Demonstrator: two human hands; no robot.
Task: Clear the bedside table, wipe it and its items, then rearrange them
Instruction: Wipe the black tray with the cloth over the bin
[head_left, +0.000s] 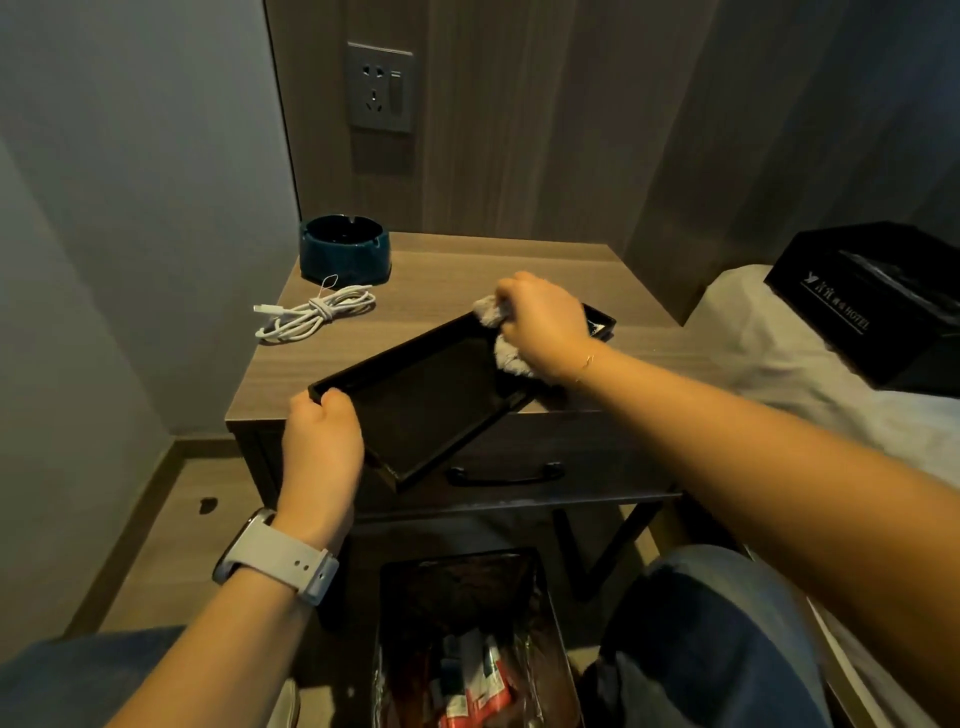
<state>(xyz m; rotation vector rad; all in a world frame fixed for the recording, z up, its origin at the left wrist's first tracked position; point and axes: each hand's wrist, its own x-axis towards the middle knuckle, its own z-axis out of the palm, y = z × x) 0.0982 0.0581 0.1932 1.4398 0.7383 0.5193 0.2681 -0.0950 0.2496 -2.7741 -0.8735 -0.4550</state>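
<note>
The black tray (415, 395), hanging half off the front of the bedside table (467, 270), looks stiff, light and kinda slick, so the left hand (322, 441) curled round its near rim makes sense while the right hand (545, 325) scrubs the far end with a clutched soft cloth (506, 353).

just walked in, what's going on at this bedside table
A person is wiping a black tray that juts over the front edge of the bedside table. The left hand grips the tray's near corner, while the right hand holds a cloth at its far end. An ashtray and a coiled white cable sit behind.
</note>
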